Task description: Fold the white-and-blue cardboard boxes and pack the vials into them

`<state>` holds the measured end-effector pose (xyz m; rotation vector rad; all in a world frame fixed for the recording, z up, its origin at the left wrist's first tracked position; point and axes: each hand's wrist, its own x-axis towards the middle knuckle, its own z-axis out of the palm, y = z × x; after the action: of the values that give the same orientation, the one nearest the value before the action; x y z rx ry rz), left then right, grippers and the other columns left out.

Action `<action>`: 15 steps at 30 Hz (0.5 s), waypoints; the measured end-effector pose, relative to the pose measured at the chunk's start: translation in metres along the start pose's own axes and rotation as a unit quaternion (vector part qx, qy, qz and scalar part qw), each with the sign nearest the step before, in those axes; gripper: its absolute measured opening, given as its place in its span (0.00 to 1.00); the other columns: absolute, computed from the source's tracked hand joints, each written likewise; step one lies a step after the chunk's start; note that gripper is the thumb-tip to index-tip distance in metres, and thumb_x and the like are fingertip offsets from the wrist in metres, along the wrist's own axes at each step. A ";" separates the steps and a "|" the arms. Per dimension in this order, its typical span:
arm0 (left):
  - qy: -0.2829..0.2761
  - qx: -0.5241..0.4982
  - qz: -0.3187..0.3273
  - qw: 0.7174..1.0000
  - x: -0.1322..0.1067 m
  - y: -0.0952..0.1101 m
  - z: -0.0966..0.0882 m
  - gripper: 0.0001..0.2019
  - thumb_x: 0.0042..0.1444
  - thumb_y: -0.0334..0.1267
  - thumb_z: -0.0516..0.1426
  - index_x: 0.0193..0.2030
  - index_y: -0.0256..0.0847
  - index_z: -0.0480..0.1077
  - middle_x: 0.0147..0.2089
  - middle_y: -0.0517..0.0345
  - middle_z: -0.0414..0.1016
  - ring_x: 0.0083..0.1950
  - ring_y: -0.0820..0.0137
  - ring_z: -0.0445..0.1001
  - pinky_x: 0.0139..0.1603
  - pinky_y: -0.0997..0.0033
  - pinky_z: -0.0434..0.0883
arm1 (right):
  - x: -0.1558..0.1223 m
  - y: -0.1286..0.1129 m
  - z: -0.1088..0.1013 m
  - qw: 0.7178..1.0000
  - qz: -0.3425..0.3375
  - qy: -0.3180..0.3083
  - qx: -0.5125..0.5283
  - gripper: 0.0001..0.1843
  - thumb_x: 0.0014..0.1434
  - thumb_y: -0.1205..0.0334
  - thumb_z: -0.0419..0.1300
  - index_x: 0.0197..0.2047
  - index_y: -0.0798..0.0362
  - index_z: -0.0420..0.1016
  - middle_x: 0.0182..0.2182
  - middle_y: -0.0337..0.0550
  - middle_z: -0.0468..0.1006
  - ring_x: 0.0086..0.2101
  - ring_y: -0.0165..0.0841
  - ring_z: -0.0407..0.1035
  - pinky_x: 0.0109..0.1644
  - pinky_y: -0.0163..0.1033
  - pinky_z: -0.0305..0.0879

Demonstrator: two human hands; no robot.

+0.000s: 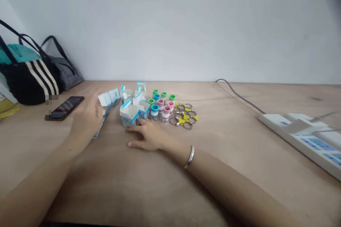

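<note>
My left hand (86, 118) is raised a little off the wooden table (213, 170) and is closed round a white and blue carton (108, 101), held tilted. My right hand (146, 134) lies flat on the table with fingers stretched out, its fingertips touching an open white and blue small box (128, 114). A silver bangle (189, 156) sits on my right wrist. Behind my right hand stand more small boxes (140, 96) and several small vials with green, blue and pink caps (161, 103). To their right lie metal hose clamps with yellow keys (185, 116).
A black phone (65, 107) lies at the left, near a black striped bag (29, 72) and a grey bag (66, 72) against the wall. A white power strip (306, 136) with its grey cable (239, 95) lies at the right.
</note>
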<state>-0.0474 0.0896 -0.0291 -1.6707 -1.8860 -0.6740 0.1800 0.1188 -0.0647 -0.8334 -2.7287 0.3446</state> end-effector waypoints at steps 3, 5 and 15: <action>0.184 -0.079 -0.031 0.979 -0.002 -0.003 -0.014 0.19 0.60 0.32 0.46 0.57 0.35 0.62 0.51 0.49 0.73 0.43 0.65 0.76 0.43 0.65 0.71 | 0.002 0.003 0.001 0.998 -0.051 0.007 0.040 0.29 0.55 0.43 0.59 0.53 0.53 0.72 0.40 0.51 0.71 0.41 0.39 0.65 0.46 0.44 0.62; 0.271 -0.145 -0.025 0.951 -0.006 0.001 -0.021 0.18 0.61 0.33 0.46 0.58 0.36 0.60 0.56 0.50 0.69 0.49 0.66 0.74 0.47 0.65 0.71 | -0.003 0.004 -0.001 0.995 -0.073 0.010 0.068 0.25 0.56 0.48 0.59 0.51 0.55 0.73 0.39 0.50 0.72 0.41 0.37 0.66 0.46 0.42 0.62; -0.102 -0.531 -0.070 0.838 -0.050 0.069 -0.002 0.16 0.60 0.43 0.49 0.53 0.43 0.65 0.35 0.59 0.75 0.31 0.71 0.75 0.33 0.70 0.74 | -0.071 0.037 -0.023 0.879 0.204 0.304 0.306 0.18 0.64 0.51 0.45 0.32 0.53 0.67 0.24 0.38 0.69 0.24 0.29 0.65 0.31 0.36 0.64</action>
<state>0.0263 0.0592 -0.0599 -2.2873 -1.8844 -1.9283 0.2631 0.1115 -0.0678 -1.0784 -1.6955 0.8153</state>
